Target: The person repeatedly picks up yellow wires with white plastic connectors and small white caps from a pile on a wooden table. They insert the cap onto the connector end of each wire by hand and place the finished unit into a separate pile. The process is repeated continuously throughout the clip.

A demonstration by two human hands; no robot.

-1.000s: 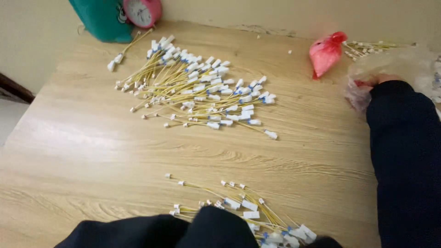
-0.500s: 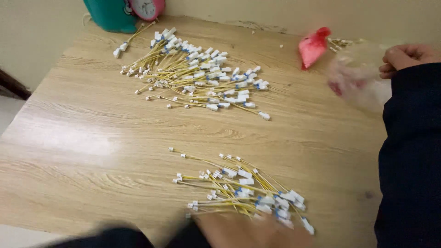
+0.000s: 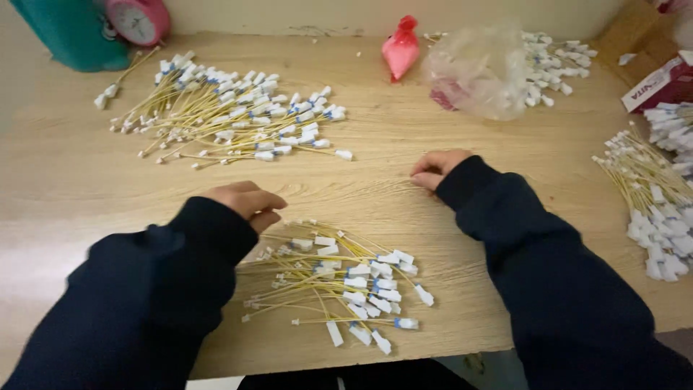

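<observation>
The near pile of yellow wires [image 3: 339, 285], each tipped with white connectors and small white-and-blue tags, lies on the wooden surface [image 3: 86, 188] just below and to the right of the left hand [image 3: 245, 201]. That hand's fingers [image 3: 271, 206] are curled loosely inward, hovering at the pile's upper-left edge; whether they pinch a wire I cannot tell. The right hand [image 3: 437, 168] rests on the surface well above and to the right of the pile, fingers [image 3: 426, 177] folded under into a loose fist, with no wire visibly in them.

Half a second ago the right hand was up at the clear plastic bag and the left was low at the frame's bottom edge over the pile; now both have come to the middle of the surface, and the view has swung so both dark sleeves show.

A larger pile of the same wires [image 3: 231, 115] is spread at the upper left. Behind it stand a teal container [image 3: 65, 36] and a round pink clock [image 3: 137, 20]. A small knotted red bag [image 3: 401, 47] sits at the top centre, the crumpled clear plastic bag [image 3: 480, 72] just right of it, with loose white connectors [image 3: 556, 65] beyond. At the right edge lie a red-and-white box [image 3: 660, 83] and another bundle of wires [image 3: 653, 195].
</observation>
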